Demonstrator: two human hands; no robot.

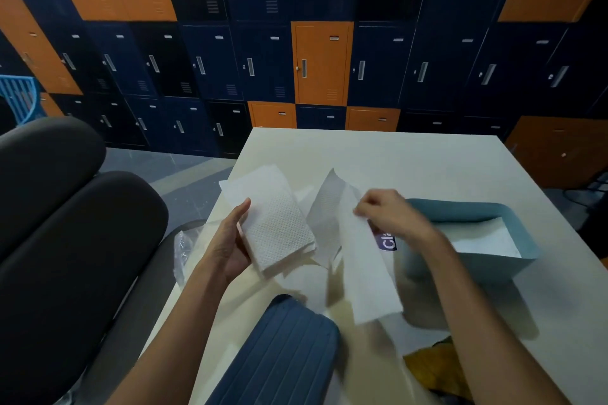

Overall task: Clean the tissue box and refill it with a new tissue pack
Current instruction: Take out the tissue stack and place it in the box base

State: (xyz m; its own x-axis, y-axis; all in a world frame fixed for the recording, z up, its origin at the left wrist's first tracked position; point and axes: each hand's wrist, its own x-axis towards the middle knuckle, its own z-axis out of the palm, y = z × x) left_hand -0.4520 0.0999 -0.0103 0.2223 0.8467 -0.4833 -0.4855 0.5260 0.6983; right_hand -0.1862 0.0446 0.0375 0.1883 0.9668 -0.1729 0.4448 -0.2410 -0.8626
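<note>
Centre frame: I read only "Cla" on a purple label [388, 242] under my right hand [391, 217], whose fingers pinch a loose sheet [365, 273]. Left hand [227, 240] grips the tissue stack [279, 233]. The open box [467, 268] lies just right of them on the tabletop [394, 154].

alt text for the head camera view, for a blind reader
Left hand holds a stack of white tissues while the right hand pinches a loose sheet over a pale table. An open light blue tissue box sits at right, a dark blue ribbed lid in front, lockers behind.
</note>
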